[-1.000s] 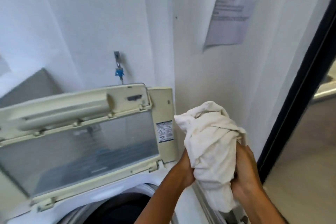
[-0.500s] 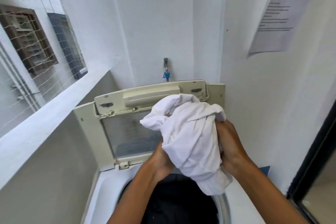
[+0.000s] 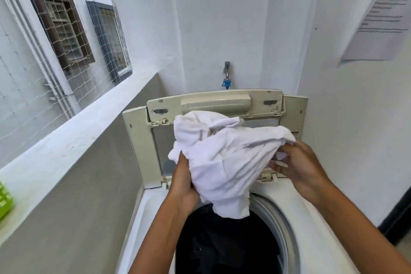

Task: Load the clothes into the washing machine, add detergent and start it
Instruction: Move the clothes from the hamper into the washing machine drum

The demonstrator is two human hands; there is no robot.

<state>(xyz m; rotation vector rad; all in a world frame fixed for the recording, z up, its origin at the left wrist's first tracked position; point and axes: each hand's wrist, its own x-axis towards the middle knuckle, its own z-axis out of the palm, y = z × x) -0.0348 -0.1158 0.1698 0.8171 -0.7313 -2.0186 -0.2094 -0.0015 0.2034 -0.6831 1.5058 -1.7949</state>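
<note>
We are holding the white bundle [image 3: 224,162] over the drum [image 3: 224,242], left hand [image 3: 184,181] gripping, right hand [image 3: 298,167] pinching its edge; we should be lowering it well inside the rim before releasing.

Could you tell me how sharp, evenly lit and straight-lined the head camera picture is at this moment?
Head view: soft daylight, no glare; wide-angle bending curves the ledge and walls; the paper notice is too blurred to read; the drum interior is nearly black; the white garment is bright, folds visible.
</note>
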